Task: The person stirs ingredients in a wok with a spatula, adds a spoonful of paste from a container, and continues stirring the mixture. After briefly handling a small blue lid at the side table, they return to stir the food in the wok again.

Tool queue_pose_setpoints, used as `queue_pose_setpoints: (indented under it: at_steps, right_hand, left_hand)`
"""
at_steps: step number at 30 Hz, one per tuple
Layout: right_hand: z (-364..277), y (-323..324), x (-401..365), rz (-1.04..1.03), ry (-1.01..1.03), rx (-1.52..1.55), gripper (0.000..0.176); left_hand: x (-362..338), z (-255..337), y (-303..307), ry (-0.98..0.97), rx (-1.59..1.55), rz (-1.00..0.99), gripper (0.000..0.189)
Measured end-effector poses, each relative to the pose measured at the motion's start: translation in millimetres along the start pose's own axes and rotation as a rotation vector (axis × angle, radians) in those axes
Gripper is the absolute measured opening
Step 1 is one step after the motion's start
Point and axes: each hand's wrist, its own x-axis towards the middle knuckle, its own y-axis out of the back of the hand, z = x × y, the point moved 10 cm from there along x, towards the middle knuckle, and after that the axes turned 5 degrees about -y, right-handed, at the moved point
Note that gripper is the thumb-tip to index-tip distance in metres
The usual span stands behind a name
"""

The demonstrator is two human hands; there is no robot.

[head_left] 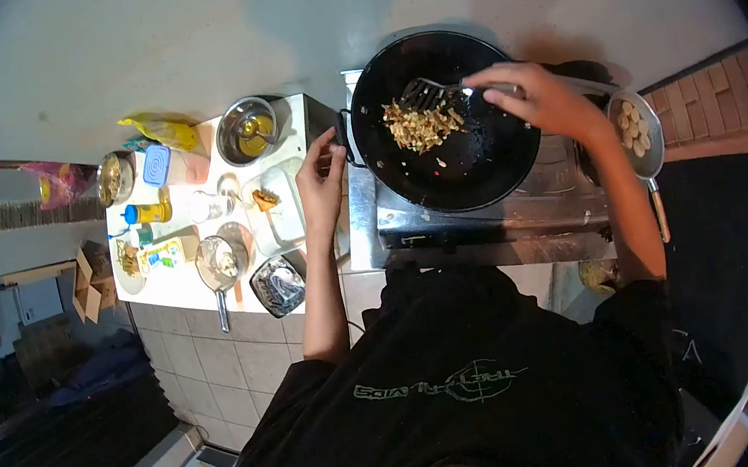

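A black wok [497,167] sits on the stove, with chopped, browned food bits [421,125] gathered in its left half. My right hand [530,98] is closed around the handle of a slotted spatula [427,92], whose dark head rests in the wok against the upper edge of the food. At the wok's left side, my left hand [324,170] has its fingers closed on the wok's black side handle [344,134]. A few loose bits are scattered over the bare black surface near the food.
Right of the stove, a strainer [653,148] holds pale round pieces. The left-hand table carries a steel bowl [230,125] of yellow liquid, a clear container [285,230], a small saucepan [210,268], a black tray [278,287] and a yellow-and-blue bottle [147,213].
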Motion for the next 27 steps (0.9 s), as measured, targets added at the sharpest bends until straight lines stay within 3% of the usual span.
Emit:
queue_pose_setpoints:
  at_steps: [2, 4, 8, 10, 11, 16, 20, 24, 26, 27]
  right_hand:
    - [8, 15, 10, -0.035, -0.054, 0.071, 0.031]
    - [-2, 26, 23, 0.035, 0.048, 0.008, 0.032]
    - [12, 12, 54, -0.037, 0.155, 0.000, 0.033]
    - [9, -12, 39, -0.323, 0.017, 0.129, 0.033]
    - [9, -16, 30, -0.359, -0.047, 0.117, 0.032]
    - [-4, 17, 39, -0.267, -0.067, 0.199, 0.032]
    - [0, 14, 66, -0.181, 0.109, 0.113, 0.033]
    - [11, -17, 41, -0.385, -0.006, 0.133, 0.033]
    - [17, -11, 28, -0.380, -0.095, 0.180, 0.031]
    - [21, 6, 27, -0.271, -0.163, 0.231, 0.030]
  left_hand:
    - [-2, -2, 0, 0.000, -0.003, 0.015, 0.035]
    - [-3, -3, -1, 0.018, -0.022, 0.031, 0.036]
    - [-2, -9, 1, 0.002, -0.063, 0.043, 0.036]
    - [-2, -7, 1, -0.007, -0.094, 0.045, 0.036]
    - [-2, -6, 2, -0.003, -0.097, 0.056, 0.036]
    - [-4, 2, 0, -0.005, -0.101, 0.049, 0.036]
    - [-2, 0, 0, -0.026, -0.117, 0.046, 0.035]
    - [-2, -1, -1, 0.021, -0.131, 0.024, 0.035]
    - [-3, 0, 1, 0.032, -0.130, 0.032, 0.035]
    - [-4, 3, 1, 0.018, -0.126, 0.026, 0.036]
